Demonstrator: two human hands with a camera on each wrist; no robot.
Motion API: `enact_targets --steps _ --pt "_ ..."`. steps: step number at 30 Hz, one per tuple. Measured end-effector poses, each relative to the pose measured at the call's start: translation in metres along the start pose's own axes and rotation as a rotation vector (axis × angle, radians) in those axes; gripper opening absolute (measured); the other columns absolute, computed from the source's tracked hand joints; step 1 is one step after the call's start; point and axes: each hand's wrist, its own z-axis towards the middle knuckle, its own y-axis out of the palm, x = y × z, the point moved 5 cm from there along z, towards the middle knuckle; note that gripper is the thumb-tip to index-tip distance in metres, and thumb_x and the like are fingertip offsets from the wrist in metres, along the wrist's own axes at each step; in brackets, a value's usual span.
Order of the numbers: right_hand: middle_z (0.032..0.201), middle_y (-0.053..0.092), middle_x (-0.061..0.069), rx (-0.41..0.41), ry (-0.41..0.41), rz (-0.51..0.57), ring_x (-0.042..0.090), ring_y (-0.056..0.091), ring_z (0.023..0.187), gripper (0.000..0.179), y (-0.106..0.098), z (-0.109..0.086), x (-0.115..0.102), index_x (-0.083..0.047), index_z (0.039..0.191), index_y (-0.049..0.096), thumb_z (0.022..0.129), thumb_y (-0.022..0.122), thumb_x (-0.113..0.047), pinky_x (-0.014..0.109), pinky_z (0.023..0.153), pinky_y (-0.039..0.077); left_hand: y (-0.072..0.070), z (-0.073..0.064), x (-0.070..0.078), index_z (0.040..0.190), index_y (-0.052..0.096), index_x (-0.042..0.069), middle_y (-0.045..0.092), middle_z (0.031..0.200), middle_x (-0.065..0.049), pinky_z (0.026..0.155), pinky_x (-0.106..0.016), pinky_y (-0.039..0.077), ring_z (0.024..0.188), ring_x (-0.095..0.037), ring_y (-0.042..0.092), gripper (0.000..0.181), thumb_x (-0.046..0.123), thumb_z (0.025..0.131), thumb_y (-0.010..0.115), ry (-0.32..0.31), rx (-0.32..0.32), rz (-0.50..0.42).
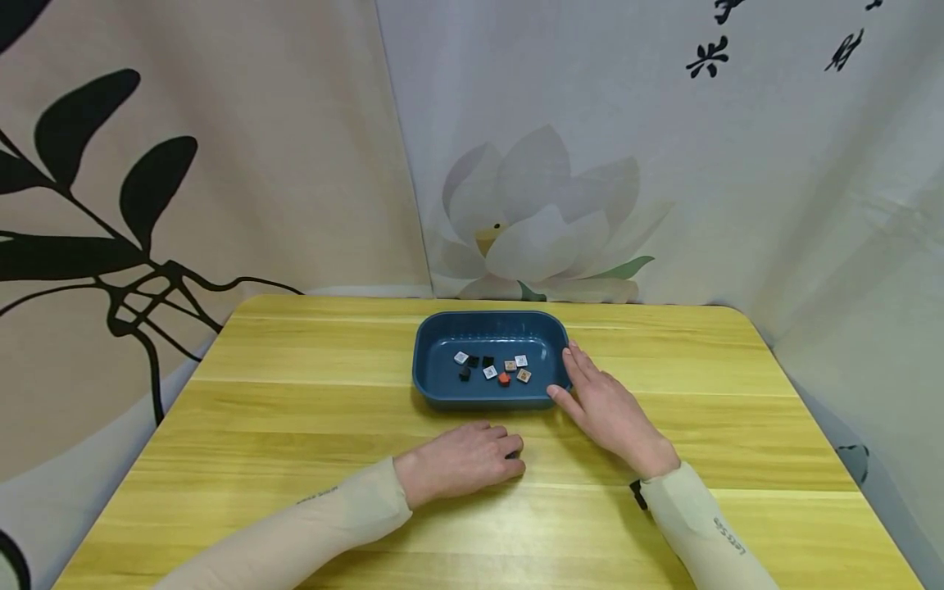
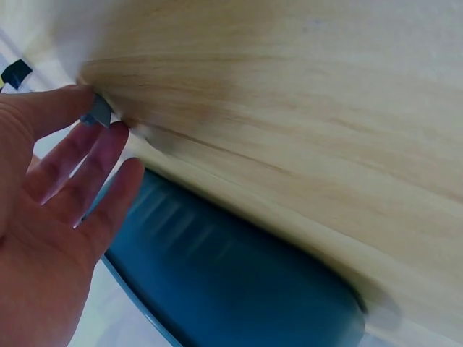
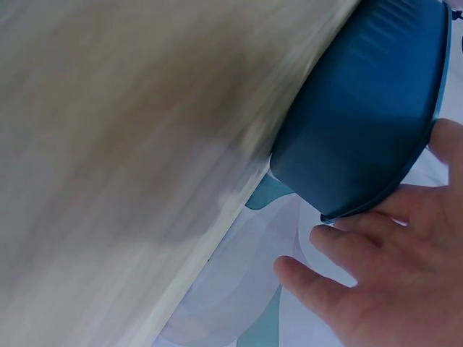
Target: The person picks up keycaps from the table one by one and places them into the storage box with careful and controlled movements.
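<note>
A blue tray (image 1: 490, 402) lies on the table with several small cubes in it: black, white (image 1: 490, 373), tan (image 1: 524, 376) and one red-orange (image 1: 505, 379). Just in front of the tray, low over the tabletop, is my left hand (image 1: 465, 463). Between its thumb and a finger it pinches a small dark cube (image 2: 99, 112), partly hidden by the fingertips. My right hand (image 1: 615, 414) rests against the tray's right end. Its fingers are nearly straight along the rim, and its thumb touches the near right corner.
The wooden table (image 1: 295, 393) ends at a printed curtain (image 1: 560, 82) behind the tray. A dark band (image 1: 638, 494) shows at the right sleeve's cuff.
</note>
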Motion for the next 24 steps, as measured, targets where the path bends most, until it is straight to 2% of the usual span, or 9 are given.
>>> enact_targets --steps 10,16,20,24 --pt "0.17 0.017 0.019 0.007 0.0 -0.007 0.037 0.024 0.155 0.084 0.001 0.001 0.002 0.004 0.161 0.025 0.108 0.038 -0.06 0.059 0.117 0.033 -0.004 -0.006 0.0 0.111 0.077 0.019 0.062 0.102 0.005 0.084 -0.017 0.05 0.087 -0.008 0.054 0.015 0.012 0.099 0.07 0.016 0.058 -0.016" --pt "0.17 0.017 0.019 0.003 -0.004 -0.014 0.036 0.024 0.155 0.083 0.001 0.002 0.002 0.005 0.161 0.025 0.108 0.038 -0.058 0.058 0.117 0.033 -0.008 -0.012 -0.004 0.116 0.077 0.019 0.064 0.107 0.004 0.087 -0.014 0.05 0.09 -0.007 0.055 0.02 0.012 0.098 0.072 0.009 0.067 -0.049" --pt "0.171 0.017 0.019 -0.002 0.001 -0.014 0.037 0.024 0.155 0.082 0.001 0.002 0.001 0.004 0.161 0.025 0.108 0.04 -0.057 0.058 0.117 0.033 -0.016 -0.016 -0.007 0.116 0.077 0.017 0.066 0.113 0.004 0.089 -0.015 0.051 0.094 -0.007 0.058 0.02 0.011 0.099 0.071 -0.004 0.108 -0.073" --pt "0.171 0.016 0.018 -0.001 0.0 -0.009 0.036 0.024 0.155 0.082 0.001 0.002 0.001 0.004 0.161 0.025 0.108 0.039 -0.058 0.058 0.118 0.032 -0.025 -0.022 -0.009 0.119 0.076 0.014 0.068 0.12 0.004 0.09 -0.017 0.051 0.097 -0.01 0.059 0.022 0.008 0.099 0.07 -0.015 0.15 -0.061"
